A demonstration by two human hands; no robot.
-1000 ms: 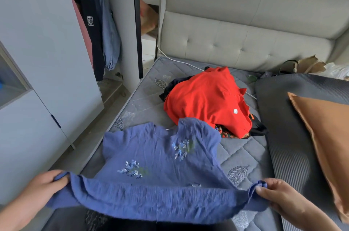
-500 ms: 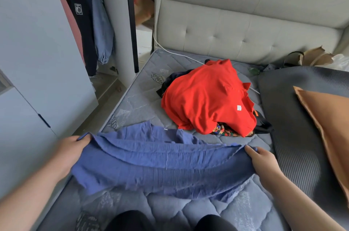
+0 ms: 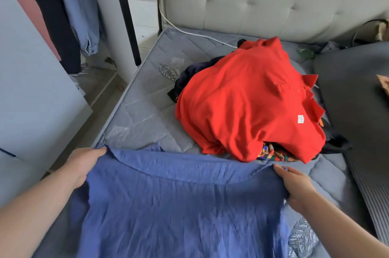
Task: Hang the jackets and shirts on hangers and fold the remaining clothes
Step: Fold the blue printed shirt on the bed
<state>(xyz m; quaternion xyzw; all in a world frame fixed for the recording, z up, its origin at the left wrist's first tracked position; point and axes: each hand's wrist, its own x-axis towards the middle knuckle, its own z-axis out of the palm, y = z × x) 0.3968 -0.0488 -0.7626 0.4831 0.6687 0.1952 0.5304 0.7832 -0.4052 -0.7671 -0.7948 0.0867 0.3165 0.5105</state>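
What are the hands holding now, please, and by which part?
Both hold the blue garment by its far edge: the left hand at one corner, the right hand at the other.

The fingertips of the left hand (image 3: 84,163) and right hand (image 3: 294,186) are hidden under the far edge of the blue top (image 3: 181,205) they grip. Nearer than the hands, the top is blurred and runs off the bottom edge. Beyond the right hand, a red shirt (image 3: 242,97) covers most of a patterned cloth (image 3: 273,153) and a dark garment (image 3: 187,80). The shirt's label (image 3: 301,119) is too small to read. Far beyond the left hand, the hanging clothes (image 3: 63,15) are cut off at the top.
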